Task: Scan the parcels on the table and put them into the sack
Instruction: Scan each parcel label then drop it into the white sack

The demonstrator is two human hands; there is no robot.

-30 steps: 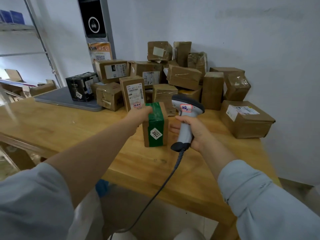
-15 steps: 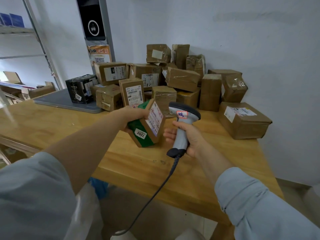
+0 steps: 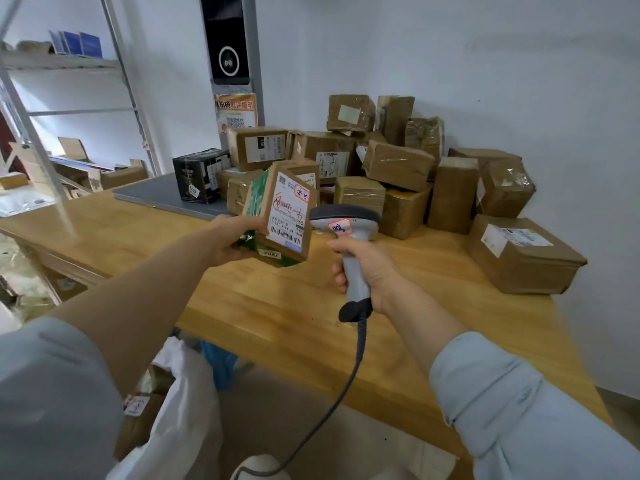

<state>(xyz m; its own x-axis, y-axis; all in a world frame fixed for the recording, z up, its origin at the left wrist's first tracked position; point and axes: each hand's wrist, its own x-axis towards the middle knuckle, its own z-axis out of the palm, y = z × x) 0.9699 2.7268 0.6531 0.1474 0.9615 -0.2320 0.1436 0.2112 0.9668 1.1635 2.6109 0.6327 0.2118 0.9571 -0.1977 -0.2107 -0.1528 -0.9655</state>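
Note:
My left hand [image 3: 232, 241] grips a small cardboard parcel [image 3: 282, 216] with green tape, lifted off the table and tilted so its white shipping label faces me. Just to its right, my right hand [image 3: 369, 271] holds the grey handheld scanner [image 3: 346, 237] by its grip, head level with the label's lower edge. A pile of brown parcels [image 3: 398, 164] lies at the back of the wooden table [image 3: 277, 306] against the wall. The white sack [image 3: 180, 407] hangs open below the table's near edge, with a labelled box inside it.
One larger box [image 3: 523, 254] sits alone at the table's right end. A black box [image 3: 199, 174] stands on a grey mat [image 3: 156, 197] at the back left. Metal shelving [image 3: 52, 98] stands to the left. The scanner's cable [image 3: 325, 410] hangs down in front of the table.
My left hand has lifted the green-taped parcel off the table and turned it so the label faces up toward me. The scanner stayed beside it, rising slightly.

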